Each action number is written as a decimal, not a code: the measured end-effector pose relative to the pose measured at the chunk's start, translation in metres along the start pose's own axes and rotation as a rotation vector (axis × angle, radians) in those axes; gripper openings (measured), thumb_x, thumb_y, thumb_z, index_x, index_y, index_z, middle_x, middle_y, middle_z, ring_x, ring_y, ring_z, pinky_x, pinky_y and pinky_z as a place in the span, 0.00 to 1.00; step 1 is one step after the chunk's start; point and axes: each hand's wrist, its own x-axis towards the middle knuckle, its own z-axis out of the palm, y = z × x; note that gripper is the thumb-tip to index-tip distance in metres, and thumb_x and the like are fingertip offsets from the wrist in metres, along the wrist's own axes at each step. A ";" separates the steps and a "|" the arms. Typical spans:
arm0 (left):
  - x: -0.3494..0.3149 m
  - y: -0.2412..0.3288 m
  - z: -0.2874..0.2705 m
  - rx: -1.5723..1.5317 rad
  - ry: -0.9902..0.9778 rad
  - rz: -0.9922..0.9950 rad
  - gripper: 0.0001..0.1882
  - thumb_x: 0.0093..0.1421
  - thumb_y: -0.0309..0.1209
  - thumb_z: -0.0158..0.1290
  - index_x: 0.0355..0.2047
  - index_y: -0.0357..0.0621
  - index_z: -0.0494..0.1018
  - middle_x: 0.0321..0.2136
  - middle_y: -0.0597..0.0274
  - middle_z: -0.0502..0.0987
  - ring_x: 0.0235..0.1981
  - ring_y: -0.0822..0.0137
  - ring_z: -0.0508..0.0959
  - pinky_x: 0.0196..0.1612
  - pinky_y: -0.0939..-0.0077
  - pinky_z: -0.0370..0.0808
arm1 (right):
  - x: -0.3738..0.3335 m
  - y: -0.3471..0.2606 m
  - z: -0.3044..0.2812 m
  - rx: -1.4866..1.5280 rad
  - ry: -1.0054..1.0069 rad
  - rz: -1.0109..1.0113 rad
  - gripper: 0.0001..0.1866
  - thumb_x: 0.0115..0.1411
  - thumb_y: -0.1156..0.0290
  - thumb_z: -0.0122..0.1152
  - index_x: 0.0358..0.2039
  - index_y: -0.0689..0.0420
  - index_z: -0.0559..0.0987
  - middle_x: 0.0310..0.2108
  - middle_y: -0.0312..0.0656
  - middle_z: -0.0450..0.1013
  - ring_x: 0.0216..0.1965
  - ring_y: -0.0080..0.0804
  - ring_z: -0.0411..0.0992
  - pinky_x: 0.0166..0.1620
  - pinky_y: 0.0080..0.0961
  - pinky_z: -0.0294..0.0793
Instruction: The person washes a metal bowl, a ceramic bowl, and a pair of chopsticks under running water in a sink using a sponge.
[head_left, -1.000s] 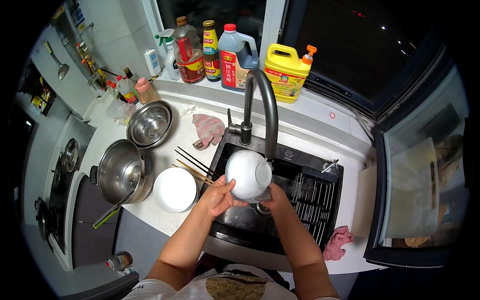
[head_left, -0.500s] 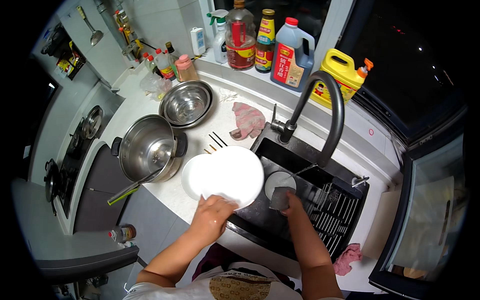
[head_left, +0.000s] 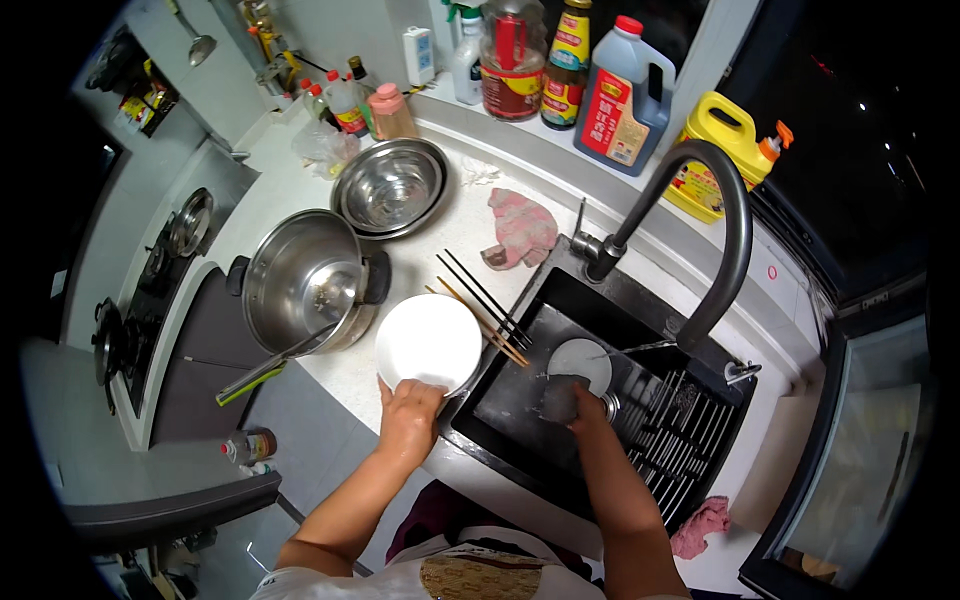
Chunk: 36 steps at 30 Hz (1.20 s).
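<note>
My left hand [head_left: 410,420] is at the near rim of a round white dish [head_left: 430,345] on the counter left of the sink, fingers closed over the edge. Over the black sink [head_left: 505,400], my right hand [head_left: 588,408] grips a dark grey scrubbing pad [head_left: 562,398], blurred by motion. Just beyond the pad, a white bowl [head_left: 582,362] sits in the sink, with a thin stream of water from the tap [head_left: 735,215] reaching it. Several chopsticks [head_left: 478,300], black and brown, lie between the dish and the sink, their ends over the sink's edge.
A steel pot [head_left: 305,285] with a long-handled utensil and nested steel bowls [head_left: 390,185] stand left. A pink cloth [head_left: 520,230] lies behind the sink. A drying rack [head_left: 675,435] fills the sink's right side. Bottles and a yellow jug [head_left: 715,150] line the sill.
My left hand has moved left and lowered the white dish, which covers the other white dish there. The chopsticks are now uncovered. My right hand stays over the sink with the pad.
</note>
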 end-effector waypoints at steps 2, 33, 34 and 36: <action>0.004 0.010 0.006 0.094 -0.019 -0.035 0.13 0.45 0.22 0.50 0.34 0.44 0.73 0.35 0.57 0.73 0.44 0.55 0.70 0.52 0.31 0.48 | 0.007 0.001 -0.012 -0.121 0.092 -0.058 0.21 0.59 0.62 0.51 0.50 0.59 0.66 0.49 0.46 0.65 0.47 0.44 0.66 0.46 0.48 0.68; 0.086 0.112 0.172 -1.383 -0.386 -1.085 0.25 0.61 0.42 0.44 0.53 0.37 0.60 0.48 0.55 0.67 0.50 0.66 0.66 0.54 0.70 0.58 | -0.110 -0.085 0.038 -0.159 -0.153 -0.377 0.19 0.50 0.69 0.64 0.42 0.62 0.72 0.36 0.42 0.72 0.37 0.36 0.72 0.42 0.35 0.70; 0.094 0.116 0.162 -1.450 -0.451 -1.204 0.27 0.61 0.45 0.44 0.54 0.39 0.59 0.49 0.55 0.67 0.51 0.64 0.66 0.55 0.66 0.57 | -0.123 -0.091 0.046 -0.021 -0.166 -0.342 0.21 0.50 0.68 0.64 0.43 0.62 0.71 0.38 0.43 0.71 0.39 0.37 0.71 0.44 0.37 0.70; 0.108 0.123 0.146 -1.572 -0.591 -1.445 0.32 0.59 0.52 0.43 0.55 0.41 0.59 0.50 0.54 0.67 0.52 0.61 0.66 0.57 0.56 0.55 | -0.135 -0.099 0.051 0.004 -0.200 -0.359 0.24 0.53 0.62 0.61 0.47 0.60 0.67 0.43 0.44 0.69 0.45 0.37 0.68 0.49 0.41 0.66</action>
